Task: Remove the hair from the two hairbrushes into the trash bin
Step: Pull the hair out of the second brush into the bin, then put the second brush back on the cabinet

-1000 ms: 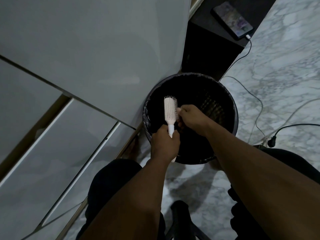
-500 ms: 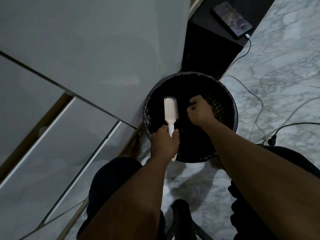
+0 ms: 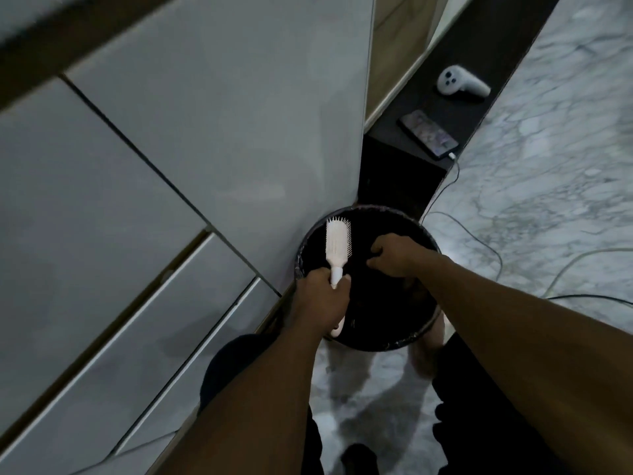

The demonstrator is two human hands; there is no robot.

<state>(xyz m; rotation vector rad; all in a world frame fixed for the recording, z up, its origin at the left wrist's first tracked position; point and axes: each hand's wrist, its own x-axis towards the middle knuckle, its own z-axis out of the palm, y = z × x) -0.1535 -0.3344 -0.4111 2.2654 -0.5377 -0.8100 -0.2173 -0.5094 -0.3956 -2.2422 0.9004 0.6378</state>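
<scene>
Grey cabinet fronts [image 3: 171, 200] fill the left and top, flat panels with drawer seams, running right down to the bin. Marble floor [image 3: 548, 200] takes the right side and the strip between the person's legs; open room there, though loose cables [image 3: 479, 241] trail across it near the bin's right edge. Dark low shelf [image 3: 455, 108] at upper right, behind the bin, carries a phone [image 3: 428, 133] plugged into a cable and, further back, a white controller [image 3: 460, 85].

Round black trash bin [image 3: 368, 342] stands on the floor, its left rim hard against the cabinet corner, its back close to the shelf end; interior too dark to see contents.

Left hand [image 3: 323, 301] at the bin's near-left rim, grip wrapped closed around the handle of a white hairbrush [image 3: 337, 243]. Brush is over the left part of the bin opening, long axis running away from the person, head pointing to the far rim, bristles facing right, handle end poking out under the hand.

Right hand [image 3: 399, 255] over the middle of the bin, apart from the brush, fingers [image 3: 376, 250] curled in; cannot tell if they pinch any hair.
</scene>
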